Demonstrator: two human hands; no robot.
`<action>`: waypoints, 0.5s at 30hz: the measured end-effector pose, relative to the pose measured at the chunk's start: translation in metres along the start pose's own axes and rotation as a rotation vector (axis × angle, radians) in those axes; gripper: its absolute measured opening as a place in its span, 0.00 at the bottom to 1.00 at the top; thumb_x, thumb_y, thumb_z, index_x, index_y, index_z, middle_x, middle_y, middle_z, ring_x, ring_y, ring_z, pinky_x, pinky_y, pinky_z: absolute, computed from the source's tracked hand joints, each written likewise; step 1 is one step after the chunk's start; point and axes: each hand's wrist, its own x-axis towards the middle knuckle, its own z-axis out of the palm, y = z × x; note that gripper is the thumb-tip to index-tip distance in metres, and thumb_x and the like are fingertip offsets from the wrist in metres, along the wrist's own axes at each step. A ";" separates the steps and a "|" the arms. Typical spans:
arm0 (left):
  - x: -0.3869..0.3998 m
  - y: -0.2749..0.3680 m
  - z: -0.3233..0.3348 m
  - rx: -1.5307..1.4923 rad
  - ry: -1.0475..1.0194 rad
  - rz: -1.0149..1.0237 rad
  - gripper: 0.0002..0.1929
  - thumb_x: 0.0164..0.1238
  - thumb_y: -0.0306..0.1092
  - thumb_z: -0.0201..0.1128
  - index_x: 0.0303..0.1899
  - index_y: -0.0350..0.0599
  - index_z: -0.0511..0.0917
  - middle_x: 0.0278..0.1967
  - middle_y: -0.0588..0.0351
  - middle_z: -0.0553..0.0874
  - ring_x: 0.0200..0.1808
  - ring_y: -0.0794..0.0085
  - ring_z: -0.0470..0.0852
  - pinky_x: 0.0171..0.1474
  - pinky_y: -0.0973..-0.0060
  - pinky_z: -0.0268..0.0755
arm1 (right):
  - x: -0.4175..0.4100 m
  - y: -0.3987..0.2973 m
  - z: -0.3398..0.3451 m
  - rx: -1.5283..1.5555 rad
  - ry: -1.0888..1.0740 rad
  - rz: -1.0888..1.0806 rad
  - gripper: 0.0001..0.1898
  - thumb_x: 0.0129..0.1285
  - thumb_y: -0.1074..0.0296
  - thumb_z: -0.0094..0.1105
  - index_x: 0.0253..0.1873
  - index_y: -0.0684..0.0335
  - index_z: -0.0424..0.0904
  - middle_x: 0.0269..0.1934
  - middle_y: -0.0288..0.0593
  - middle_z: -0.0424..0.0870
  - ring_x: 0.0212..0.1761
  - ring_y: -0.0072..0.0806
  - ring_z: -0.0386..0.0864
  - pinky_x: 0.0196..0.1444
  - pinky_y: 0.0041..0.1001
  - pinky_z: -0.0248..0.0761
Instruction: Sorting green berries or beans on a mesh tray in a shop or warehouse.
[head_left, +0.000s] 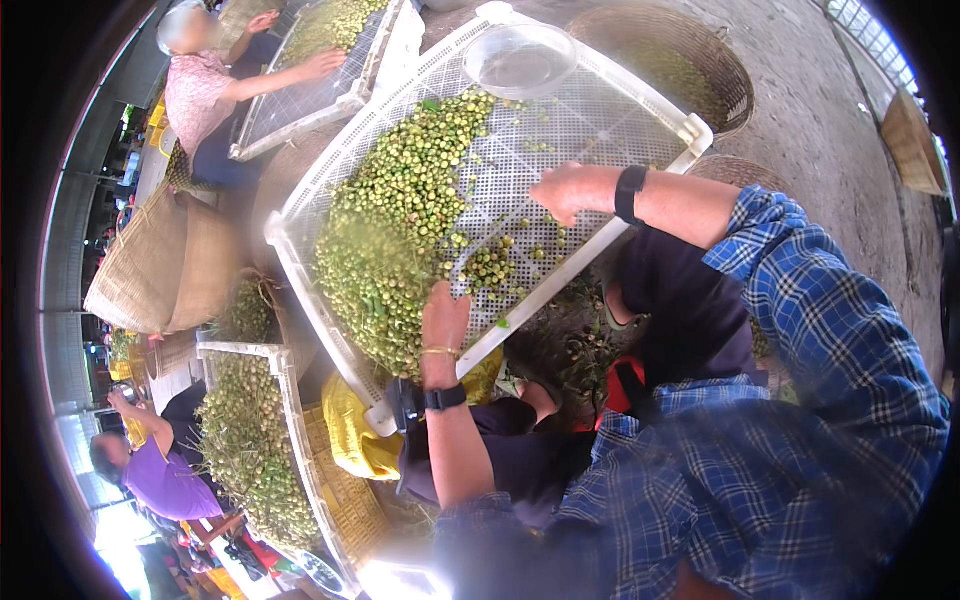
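Observation:
A large white perforated plastic tray (517, 277) lies before me, tilted in the view. Small round green fruits (405, 180) are heaped along its left side, with stems and bits of leaf among those nearest me. My left hand (446, 311) reaches over the front rim to the edge of this heap, beside a small loose cluster of fruits (489, 264). Its fingertips are partly hidden. Over the mostly bare right half hovers my right hand (570, 191), fingers bent downward, a few scattered fruits below it. A clear plastic bowl (521, 60) rests at the tray's far corner.
A wicker basket (731, 75) holding fruits stands beyond the tray. Another fruit-filled tray (255, 442) is at left, near a yellow crate (337, 472) and tall woven baskets (165, 262). One person (202, 105) works at a far tray (262, 112); another person (165, 472) sits at left.

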 end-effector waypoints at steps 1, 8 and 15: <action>0.003 -0.005 0.006 -0.197 -0.039 -0.143 0.17 0.59 0.37 0.60 0.43 0.33 0.72 0.29 0.39 0.81 0.25 0.53 0.82 0.30 0.63 0.74 | 0.003 -0.004 0.016 -0.072 -0.122 0.087 0.23 0.40 0.69 0.74 0.46 0.63 0.81 0.40 0.46 0.85 0.43 0.41 0.82 0.42 0.40 0.75; 0.038 -0.023 0.064 0.041 0.253 0.159 0.17 0.66 0.36 0.53 0.49 0.33 0.72 0.34 0.41 0.81 0.28 0.58 0.83 0.33 0.66 0.77 | 0.032 -0.079 0.064 0.317 0.204 0.169 0.22 0.53 0.74 0.55 0.55 0.73 0.69 0.46 0.60 0.78 0.46 0.51 0.80 0.43 0.43 0.76; 0.080 -0.026 0.068 -1.474 0.004 -0.497 0.15 0.68 0.43 0.50 0.43 0.41 0.74 0.34 0.50 0.82 0.34 0.60 0.82 0.35 0.62 0.75 | 0.048 -0.130 0.014 0.890 0.059 -0.025 0.19 0.47 0.72 0.62 0.46 0.71 0.74 0.31 0.56 0.82 0.35 0.49 0.82 0.39 0.41 0.75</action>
